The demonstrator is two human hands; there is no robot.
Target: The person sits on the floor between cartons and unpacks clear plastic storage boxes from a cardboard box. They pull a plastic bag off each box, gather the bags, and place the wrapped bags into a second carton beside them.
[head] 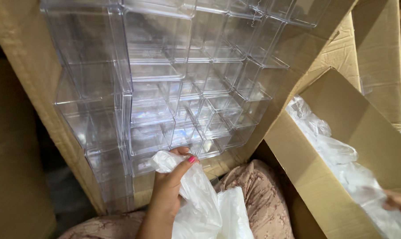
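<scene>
Clear plastic boxes [165,88], brown carton [342,177], seemingly floral pink fabric [258,199].

Crumpled white plastic bag [200,199], hand-held

Large carton [41,110] packed tight with clear plastic boxes [165,88]; no gaps between them. Smaller carton [342,132] open above, plastic bags [333,150] crowding its floor; narrow gap between cartons

Clear glossy hard-plastic boxes [165,88]; thin crinkled translucent plastic bag [200,199]; matt brown corrugated cardboard carton [324,177].
</scene>
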